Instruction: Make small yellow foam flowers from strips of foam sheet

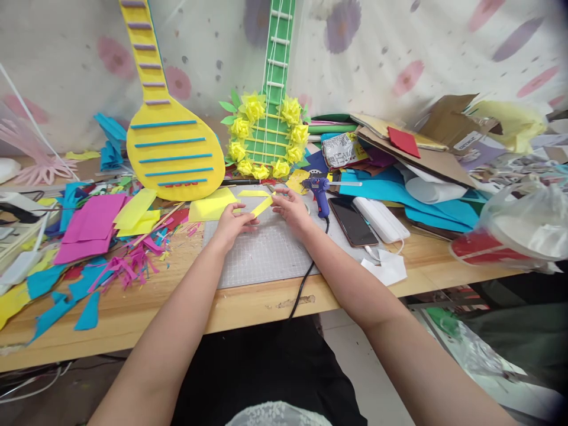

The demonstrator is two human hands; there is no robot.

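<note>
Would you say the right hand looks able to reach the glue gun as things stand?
Probably yes: the glue gun sits close beside the right hand, nothing tall between, though that hand holds a yellow strip.

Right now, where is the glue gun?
In the head view, the glue gun sits right of centre, between the right hand and the phone.

I sit at a craft workspace, home or studio I cannot tell; my wooden table (164, 307) bears a cutting mat (261, 260), a glue gun (321, 198), coloured paper scraps (89, 228) and a yellow handmade lute shape (173, 131); flower-printed sheeting (368, 65) hangs behind.
</note>
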